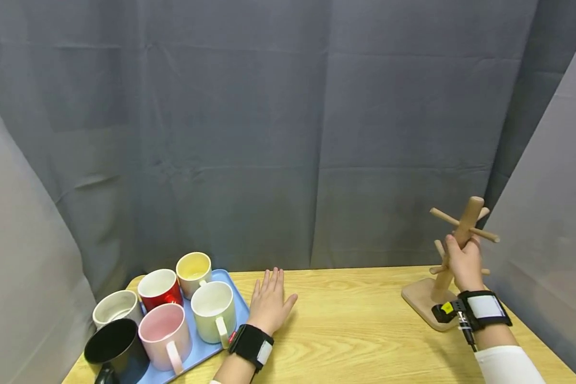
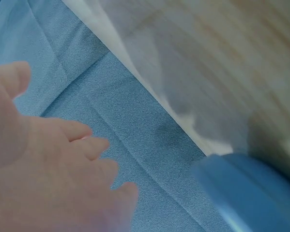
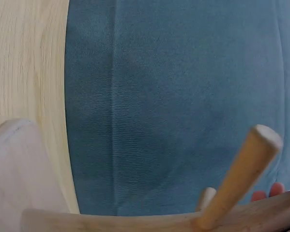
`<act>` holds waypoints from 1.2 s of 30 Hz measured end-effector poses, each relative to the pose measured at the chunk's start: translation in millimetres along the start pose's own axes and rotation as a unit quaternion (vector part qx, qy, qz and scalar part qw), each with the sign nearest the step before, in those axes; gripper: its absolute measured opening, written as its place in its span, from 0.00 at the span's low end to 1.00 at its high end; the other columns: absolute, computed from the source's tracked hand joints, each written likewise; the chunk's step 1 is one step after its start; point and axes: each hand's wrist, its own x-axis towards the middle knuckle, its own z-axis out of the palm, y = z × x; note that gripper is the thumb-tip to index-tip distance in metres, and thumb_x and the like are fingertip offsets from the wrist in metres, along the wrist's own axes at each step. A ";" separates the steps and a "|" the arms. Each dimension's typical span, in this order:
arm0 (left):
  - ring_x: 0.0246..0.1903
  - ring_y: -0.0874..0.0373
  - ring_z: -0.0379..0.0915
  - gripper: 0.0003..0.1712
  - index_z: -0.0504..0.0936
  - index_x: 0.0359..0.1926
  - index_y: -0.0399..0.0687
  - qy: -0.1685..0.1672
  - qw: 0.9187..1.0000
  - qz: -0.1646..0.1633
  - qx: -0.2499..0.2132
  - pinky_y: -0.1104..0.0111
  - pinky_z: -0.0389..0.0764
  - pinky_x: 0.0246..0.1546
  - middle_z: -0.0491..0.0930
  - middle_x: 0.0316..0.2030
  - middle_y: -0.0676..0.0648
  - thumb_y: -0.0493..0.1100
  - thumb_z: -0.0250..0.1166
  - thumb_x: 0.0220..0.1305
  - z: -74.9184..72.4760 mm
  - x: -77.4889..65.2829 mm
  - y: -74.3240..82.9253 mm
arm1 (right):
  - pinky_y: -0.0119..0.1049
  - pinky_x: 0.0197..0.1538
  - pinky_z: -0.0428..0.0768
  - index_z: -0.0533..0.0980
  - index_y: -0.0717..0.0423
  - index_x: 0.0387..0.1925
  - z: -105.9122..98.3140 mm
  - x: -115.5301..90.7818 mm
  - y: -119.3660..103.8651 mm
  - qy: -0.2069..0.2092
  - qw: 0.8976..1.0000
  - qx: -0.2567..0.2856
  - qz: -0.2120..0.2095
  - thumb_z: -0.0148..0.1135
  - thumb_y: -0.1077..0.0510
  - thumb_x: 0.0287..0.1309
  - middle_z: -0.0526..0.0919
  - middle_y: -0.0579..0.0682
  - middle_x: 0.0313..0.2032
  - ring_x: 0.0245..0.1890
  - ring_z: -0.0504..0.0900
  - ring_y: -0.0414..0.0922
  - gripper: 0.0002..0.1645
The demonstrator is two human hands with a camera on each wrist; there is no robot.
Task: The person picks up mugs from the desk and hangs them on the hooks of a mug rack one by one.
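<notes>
My right hand (image 1: 464, 262) grips the post of a wooden mug tree (image 1: 469, 213) between its upper and lower pegs. Its base (image 1: 420, 301) is by the table's right side; in the right wrist view the post (image 3: 111, 223) runs along the bottom, with fingertips (image 3: 276, 189) curled around it. My left hand (image 1: 270, 306) is spread, fingers straight, just right of a blue tray (image 1: 240, 306), and holds nothing. Closest to it on the tray stands a pale green mug (image 1: 214, 312). In the left wrist view the hand (image 2: 53, 169) shows beside the tray's blue edge (image 2: 246, 188).
Also grouped on and around the tray are a yellow mug (image 1: 193, 273), a red mug (image 1: 168, 296), a pink mug (image 1: 165, 333), a white mug (image 1: 120, 308) and a large black mug (image 1: 120, 349). A grey curtain (image 1: 249, 133) hangs behind the wooden table (image 1: 345, 320).
</notes>
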 end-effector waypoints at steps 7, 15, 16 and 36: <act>0.77 0.43 0.44 0.43 0.54 0.75 0.41 -0.003 1.000 -0.012 0.003 0.47 0.48 0.77 0.54 0.75 0.39 0.61 0.53 0.70 -1.2 -4.8 -4.8 | 0.08 0.39 0.65 0.55 0.68 0.67 13.7 -16.0 -15.4 -0.049 0.996 -0.056 -0.055 0.42 0.52 0.73 0.67 0.61 0.59 0.38 0.63 0.16 0.31; 0.77 0.43 0.44 0.42 0.55 0.75 0.42 -0.004 1.000 -0.008 -0.003 0.47 0.49 0.77 0.54 0.76 0.40 0.60 0.54 0.69 0.5 -3.7 -2.6 | 0.14 0.42 0.72 0.61 0.70 0.56 48.3 -49.3 -40.1 -0.162 0.980 -0.012 -0.119 0.43 0.49 0.74 0.70 0.53 0.49 0.39 0.72 0.21 0.26; 0.77 0.43 0.45 0.42 0.55 0.74 0.41 -0.003 1.000 -0.007 -0.005 0.47 0.49 0.76 0.54 0.76 0.40 0.60 0.54 0.69 0.9 -3.3 -2.1 | 0.14 0.43 0.72 0.62 0.69 0.56 52.8 -54.1 -42.2 -0.174 0.977 -0.011 -0.123 0.43 0.49 0.74 0.69 0.53 0.49 0.40 0.73 0.21 0.26; 0.77 0.41 0.45 0.42 0.56 0.74 0.39 -0.033 0.999 -0.011 -0.021 0.45 0.48 0.76 0.54 0.75 0.39 0.58 0.55 0.69 -5.4 -10.7 8.1 | 0.66 0.68 0.61 0.41 0.68 0.74 66.7 -131.7 -53.5 -0.169 0.967 -0.035 -0.189 0.52 0.58 0.70 0.40 0.72 0.73 0.74 0.46 0.69 0.44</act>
